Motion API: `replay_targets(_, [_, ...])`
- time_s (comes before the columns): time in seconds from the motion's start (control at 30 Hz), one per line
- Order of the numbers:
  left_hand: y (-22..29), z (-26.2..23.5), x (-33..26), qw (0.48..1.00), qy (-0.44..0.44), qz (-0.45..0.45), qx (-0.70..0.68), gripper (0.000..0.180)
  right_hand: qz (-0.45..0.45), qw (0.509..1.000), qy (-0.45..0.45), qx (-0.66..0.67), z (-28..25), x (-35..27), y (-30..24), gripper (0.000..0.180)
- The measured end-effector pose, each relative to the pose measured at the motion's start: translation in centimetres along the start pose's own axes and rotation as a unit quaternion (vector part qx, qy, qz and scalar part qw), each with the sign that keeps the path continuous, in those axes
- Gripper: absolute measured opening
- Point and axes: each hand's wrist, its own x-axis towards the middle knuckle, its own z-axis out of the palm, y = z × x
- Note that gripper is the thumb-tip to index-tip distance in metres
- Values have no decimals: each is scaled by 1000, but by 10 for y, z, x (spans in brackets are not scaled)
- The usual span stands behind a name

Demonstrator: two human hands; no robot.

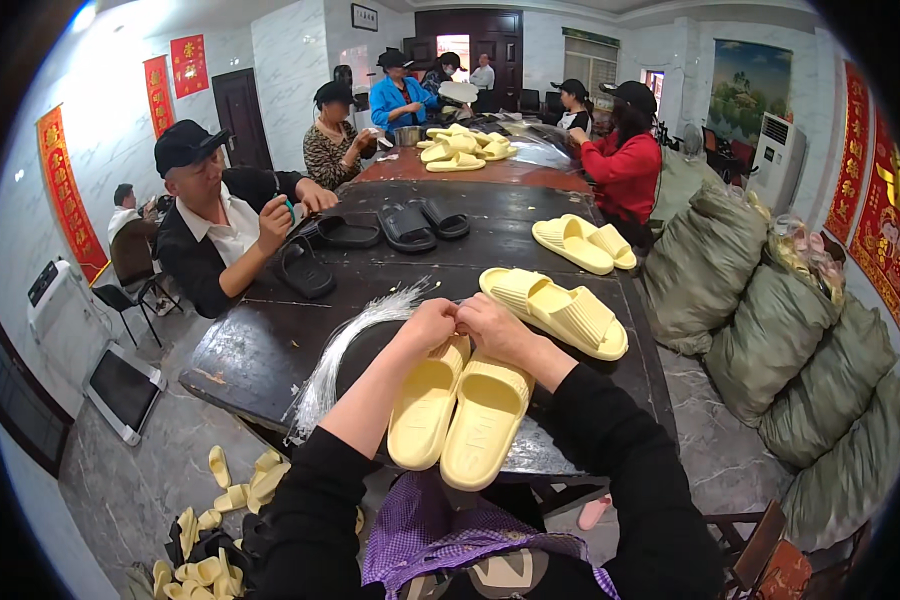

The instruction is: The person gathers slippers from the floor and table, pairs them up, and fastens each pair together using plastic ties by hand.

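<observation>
A pair of pale yellow slide slippers [489, 420] lies side by side at the near table edge, heels toward me. My left hand [430, 325] and my right hand [495, 328] meet over their straps, fingertips pinched together. Whatever sits between the fingers is too small and hidden to make out. Left of my hands, a bundle of thin white strands [348, 345] spreads along the table. Just beyond my right hand lies another yellow pair [560, 312], with a further yellow pair [584, 243] behind it.
Black slippers [407, 228] lie before a co-worker [205, 215] at the left side of the dark table [260, 350]. More people work around the far end, near a yellow slipper pile [465, 148]. Stuffed green sacks [775, 335] line the right. Loose yellow slippers [205, 570] cover the floor at lower left.
</observation>
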Motion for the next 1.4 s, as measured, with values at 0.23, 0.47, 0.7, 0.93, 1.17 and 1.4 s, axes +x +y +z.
replay_targets(0.23, [-7, 10, -1, 997, -20, -67, -11, 12, 29, 1000, -2, -6, 10, -19, 8, 7])
replay_targets(0.47, [-11, 7, 7, 993, -11, -64, -100, 10, 343, 914, 42, 212, -2, -25, 2, 9])
replay_targets(0.7, [-5, 7, -1, 961, -36, -99, -256, 12, 463, 827, 21, 319, -7, -27, -8, 13])
replay_targets(0.93, [3, 9, -9, 969, -43, -93, -223, 13, 460, 829, 42, 316, -7, -31, -12, 17])
replay_targets(1.17, [2, 9, -7, 970, -52, -81, -224, 12, 423, 854, 81, 293, -5, -30, -16, 16])
replay_targets(1.4, [2, 8, -5, 960, -65, -96, -255, 11, 421, 870, 46, 254, -6, -31, -15, 17])
